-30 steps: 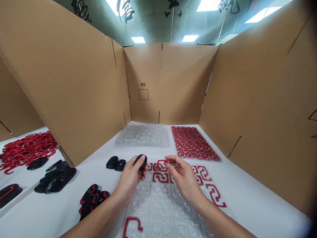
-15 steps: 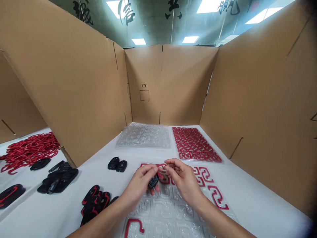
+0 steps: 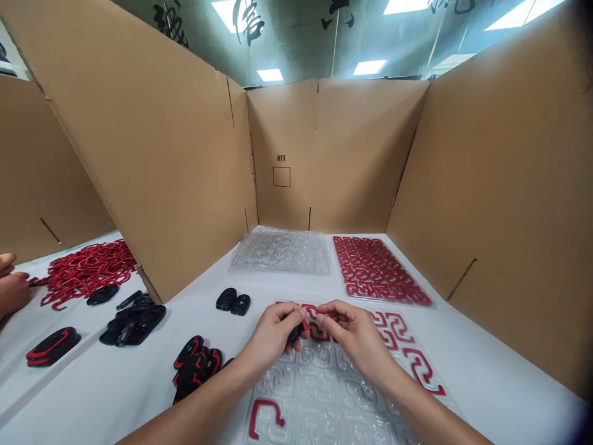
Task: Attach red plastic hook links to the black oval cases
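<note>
My left hand [image 3: 277,329] is closed around a small black rounded plastic casing [image 3: 295,334], mostly covered by the fingers. Beside it, my right hand [image 3: 351,327] has thumb and forefinger pinched near the casing's upper edge; some red shows at the fingertips, but what they pinch is unclear. Both hands hover over a clear moulded plastic tray [image 3: 319,395]. Curved red strips [image 3: 422,371] lie in its far and right cavities, and a single red hook-shaped strip [image 3: 254,423] sits at the near left.
Black casings with red strips [image 3: 197,364] are heaped left of the tray; two plain black casings [image 3: 233,302] lie farther back. Behind are stacked clear trays [image 3: 282,250] and a filled red tray [image 3: 380,269]. Cardboard walls [image 3: 343,154] surround the table. A co-worker's hand [image 3: 13,290] is beside a red strip pile [image 3: 92,269].
The view has swung left, shifting the scene rightward. A co-worker's hand has appeared at the far left. My hands stay together, with the casing turned and more covered by my left fingers.
</note>
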`<state>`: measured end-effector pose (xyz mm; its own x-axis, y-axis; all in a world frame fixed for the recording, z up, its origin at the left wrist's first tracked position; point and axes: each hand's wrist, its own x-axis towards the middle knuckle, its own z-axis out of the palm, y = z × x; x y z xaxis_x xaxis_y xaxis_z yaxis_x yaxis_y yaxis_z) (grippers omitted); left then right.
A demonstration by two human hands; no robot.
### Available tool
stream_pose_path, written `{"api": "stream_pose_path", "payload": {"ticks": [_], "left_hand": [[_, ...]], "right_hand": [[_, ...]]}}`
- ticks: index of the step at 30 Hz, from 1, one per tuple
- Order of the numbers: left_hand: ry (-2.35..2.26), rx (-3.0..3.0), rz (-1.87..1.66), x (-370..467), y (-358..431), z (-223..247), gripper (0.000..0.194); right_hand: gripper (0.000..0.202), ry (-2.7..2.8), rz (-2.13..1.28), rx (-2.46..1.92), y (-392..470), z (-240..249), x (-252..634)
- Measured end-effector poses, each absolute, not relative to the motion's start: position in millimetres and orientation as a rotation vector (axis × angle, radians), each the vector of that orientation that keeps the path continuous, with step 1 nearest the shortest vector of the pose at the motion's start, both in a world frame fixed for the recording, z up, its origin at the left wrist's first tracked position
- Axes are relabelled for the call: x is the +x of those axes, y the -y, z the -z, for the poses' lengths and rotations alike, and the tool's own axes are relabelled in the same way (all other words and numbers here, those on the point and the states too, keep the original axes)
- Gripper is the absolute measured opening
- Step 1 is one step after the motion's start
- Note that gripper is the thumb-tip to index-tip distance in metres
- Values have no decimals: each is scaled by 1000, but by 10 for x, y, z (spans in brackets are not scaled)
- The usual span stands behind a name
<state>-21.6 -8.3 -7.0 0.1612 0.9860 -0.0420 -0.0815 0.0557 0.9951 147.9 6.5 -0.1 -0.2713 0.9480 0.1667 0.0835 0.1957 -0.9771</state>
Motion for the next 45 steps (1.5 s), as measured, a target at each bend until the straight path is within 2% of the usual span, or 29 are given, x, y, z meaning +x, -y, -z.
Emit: {"api": "stream_pose_path", "payload": {"ticks": [8,12,18,32,36,45], "left_hand": [[-1050,1113,-1073,-240,107,9,24],[-1080,1168,-1022,-263,99,-47,26],[-1370,1396,-1208,-495,-51,-112,33],[-1609,1947,-780,-651,-45,-135,34],[-1745,2085,-609,-682,-34,-181,29],[-1879,2181,-415,-633,-12,-93,26]], "right_hand": [[12,1860,-858,-1067,-23,49,1484],[13,2017,-601,-1059,-15,38,1507],[19,2004,-445,-1053,-46,88,1517],[19,2180,-389,-1042,-1,130,1480],[17,2191,-410,-1051,11,123,1477],[17,2193,-415,-1048,27,114,1484]]}}
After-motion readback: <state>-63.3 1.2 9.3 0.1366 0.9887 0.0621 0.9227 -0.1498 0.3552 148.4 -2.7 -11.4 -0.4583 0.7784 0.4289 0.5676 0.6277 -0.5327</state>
